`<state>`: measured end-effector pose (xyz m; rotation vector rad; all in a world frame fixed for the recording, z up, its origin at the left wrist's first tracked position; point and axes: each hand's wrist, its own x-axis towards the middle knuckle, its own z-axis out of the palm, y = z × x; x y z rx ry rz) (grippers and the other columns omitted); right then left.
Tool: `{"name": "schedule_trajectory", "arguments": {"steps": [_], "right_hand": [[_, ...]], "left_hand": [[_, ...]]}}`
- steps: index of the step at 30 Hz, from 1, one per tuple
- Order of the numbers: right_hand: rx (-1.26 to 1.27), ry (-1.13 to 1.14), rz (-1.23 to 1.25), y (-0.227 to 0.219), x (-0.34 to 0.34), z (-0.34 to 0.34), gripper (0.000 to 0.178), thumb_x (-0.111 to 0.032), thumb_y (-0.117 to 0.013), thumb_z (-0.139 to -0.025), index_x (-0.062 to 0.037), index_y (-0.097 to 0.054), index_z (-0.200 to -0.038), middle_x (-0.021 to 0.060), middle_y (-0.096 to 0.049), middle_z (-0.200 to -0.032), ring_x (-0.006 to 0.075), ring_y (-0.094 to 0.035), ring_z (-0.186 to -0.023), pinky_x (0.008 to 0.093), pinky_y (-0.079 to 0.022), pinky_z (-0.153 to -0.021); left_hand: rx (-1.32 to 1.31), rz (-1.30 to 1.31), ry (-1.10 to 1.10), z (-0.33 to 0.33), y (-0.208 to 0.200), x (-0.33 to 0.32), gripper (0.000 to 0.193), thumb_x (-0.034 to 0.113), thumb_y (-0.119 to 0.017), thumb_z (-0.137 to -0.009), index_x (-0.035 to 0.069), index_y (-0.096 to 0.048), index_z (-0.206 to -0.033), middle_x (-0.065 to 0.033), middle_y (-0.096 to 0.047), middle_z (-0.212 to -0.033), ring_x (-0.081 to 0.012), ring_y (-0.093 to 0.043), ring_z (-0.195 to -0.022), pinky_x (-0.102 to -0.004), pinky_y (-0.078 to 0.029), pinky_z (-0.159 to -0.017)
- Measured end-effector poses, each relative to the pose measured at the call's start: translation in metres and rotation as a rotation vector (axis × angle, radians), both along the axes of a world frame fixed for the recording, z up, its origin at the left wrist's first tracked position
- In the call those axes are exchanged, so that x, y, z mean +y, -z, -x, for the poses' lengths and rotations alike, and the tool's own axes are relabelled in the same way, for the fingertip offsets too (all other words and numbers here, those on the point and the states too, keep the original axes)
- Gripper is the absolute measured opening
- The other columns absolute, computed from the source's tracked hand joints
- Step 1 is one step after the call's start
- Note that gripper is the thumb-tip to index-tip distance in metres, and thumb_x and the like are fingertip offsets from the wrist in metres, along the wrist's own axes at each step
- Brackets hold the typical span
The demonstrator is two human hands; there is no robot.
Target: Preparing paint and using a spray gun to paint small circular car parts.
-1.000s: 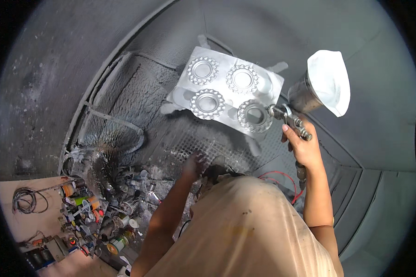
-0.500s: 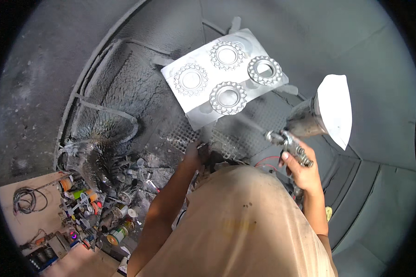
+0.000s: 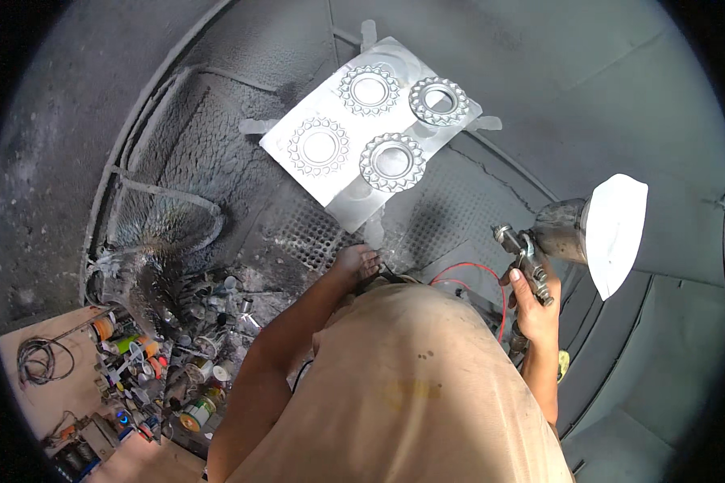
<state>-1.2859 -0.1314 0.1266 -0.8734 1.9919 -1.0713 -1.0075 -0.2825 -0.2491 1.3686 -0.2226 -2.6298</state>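
Observation:
My right hand (image 3: 536,304) is wrapped round a metal spray gun (image 3: 527,259), its nozzle toward the upper left. A dark-stained cup (image 3: 561,229) sits on the gun, with a white, pointed sheet (image 3: 616,233) flaring from its mouth. In front of my body, my left hand (image 3: 358,264) has its fingers loosely apart and holds nothing visible. Close to those fingers is a coated arm (image 3: 374,230) of the stand under a white board (image 3: 330,181). Several scalloped rings lie on the board, including a silvery ring (image 3: 417,165) and another ring (image 3: 459,106) overhanging the right edge.
A red hose (image 3: 491,276) loops beside the gun. At lower left, a cluttered heap of cans and cups (image 3: 193,370) lies near a coiled cable (image 3: 44,360). A perforated floor panel (image 3: 306,237) lies below the board, and grey coated booth walls (image 3: 604,105) rise around.
The board has turned counterclockwise and shifted left in view. My right hand and the gun have moved right and down; the faint mist at its nozzle is gone. The left hand's blur has cleared.

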Motion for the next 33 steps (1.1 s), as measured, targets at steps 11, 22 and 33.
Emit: {"name": "schedule_trajectory", "arguments": {"steps": [11, 22, 33], "right_hand": [[-0.35, -0.197, -0.002, 0.001, 0.007, -0.029, 0.045, -0.013, -0.07, -0.094, 0.0022, -0.06, -0.135, 0.004, -0.067, -0.079, 0.0089, -0.056, -0.062, 0.0246, -0.045, -0.057], [-0.047, -0.047, -0.062, 0.014, 0.027, 0.0, 0.045, -0.025, -0.073, -0.093, 0.0052, -0.061, -0.125, 0.0069, -0.069, -0.077, 0.0089, -0.056, -0.058, 0.0231, -0.043, -0.049], [-0.029, 0.092, -0.147, -0.012, 0.026, 0.009, 0.025, -0.023, -0.073, -0.091, -0.0009, -0.068, -0.081, 0.0048, -0.064, -0.067, 0.0124, -0.056, -0.062, 0.0293, -0.045, -0.059]], "left_hand": [[-0.092, 0.128, 0.12, 0.015, -0.057, -0.006, 0.02, 0.024, -0.057, -0.101, 0.012, -0.053, -0.116, -0.0068, -0.071, -0.106, -0.0238, -0.071, -0.096, -0.0404, -0.057, -0.076], [0.052, 0.901, 0.995, -0.022, -0.04, -0.01, 0.048, 0.031, -0.059, -0.103, 0.004, -0.054, -0.141, -0.0178, -0.06, -0.141, -0.0295, -0.057, -0.126, -0.0421, -0.045, -0.107], [0.078, 0.834, 1.039, -0.05, 0.003, -0.021, 0.051, 0.036, -0.057, -0.102, 0.009, -0.055, -0.146, -0.017, -0.053, -0.15, -0.0243, -0.052, -0.134, -0.0348, -0.039, -0.112]]}}
